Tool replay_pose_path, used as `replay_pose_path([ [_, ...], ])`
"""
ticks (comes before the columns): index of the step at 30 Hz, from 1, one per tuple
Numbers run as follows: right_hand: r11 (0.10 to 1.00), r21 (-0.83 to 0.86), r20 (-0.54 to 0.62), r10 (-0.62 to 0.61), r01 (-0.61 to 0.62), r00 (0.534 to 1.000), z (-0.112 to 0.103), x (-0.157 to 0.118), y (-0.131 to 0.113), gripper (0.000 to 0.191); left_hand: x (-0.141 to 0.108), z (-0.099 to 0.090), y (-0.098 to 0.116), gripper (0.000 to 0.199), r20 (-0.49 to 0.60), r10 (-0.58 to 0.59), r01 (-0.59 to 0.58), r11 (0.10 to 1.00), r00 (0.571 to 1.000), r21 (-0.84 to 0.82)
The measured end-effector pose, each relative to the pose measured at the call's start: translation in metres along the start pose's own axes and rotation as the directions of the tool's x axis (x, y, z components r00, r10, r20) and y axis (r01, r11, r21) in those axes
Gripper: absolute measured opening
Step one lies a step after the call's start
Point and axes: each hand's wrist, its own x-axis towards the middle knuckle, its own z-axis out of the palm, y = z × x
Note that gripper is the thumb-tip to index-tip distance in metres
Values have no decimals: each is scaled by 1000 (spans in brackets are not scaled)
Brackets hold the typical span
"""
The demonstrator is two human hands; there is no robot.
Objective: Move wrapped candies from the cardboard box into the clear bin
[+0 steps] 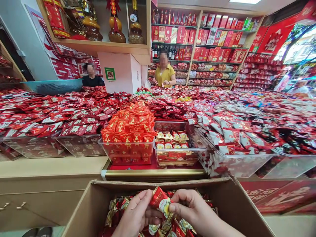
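A red and white candy packet point(161, 201) with a yellow picture is held up between my two hands, over an open cardboard box point(237, 200). My left hand point(135, 214) has its thumb and fingers at the packet's left side. On the right side, my right hand point(191, 207) pinches the packet between thumb and forefinger. Below them, many similar red, white and gold packets point(179, 228) lie in the box, partly hidden by my hands.
Beyond the box, a clear bin point(176, 159) holds neat rows of similar packets. To its left stands a heaped bin of red packets point(129, 131); more full bins spread sideways. A person in yellow point(165, 74) and another in black point(92, 79) are behind the display.
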Motion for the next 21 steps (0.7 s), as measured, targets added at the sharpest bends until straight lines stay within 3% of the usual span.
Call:
replay_pose_path([
  [5,964,-180,-181,-230,198,956,-38,6,-67,26,-2,-5,6,36,-16,12,-12,1000,1000,-9],
  [8,960,-170,-319,-268,223,909,-65,32,-102,25,2,-9,3,36,-22,-9,10,1000,1000,13],
  [11,986,-135,-384,-140,94,913,-83,67,-115,18,7,-12,-3,36,-17,-39,40,996,999,76],
  [15,966,-184,-340,110,-181,934,-85,107,-108,11,11,-14,-12,37,-15,-42,44,982,999,182],
  [21,932,-239,-220,222,-273,950,-71,132,-99,17,9,-13,-19,34,25,-43,34,954,999,297],
])
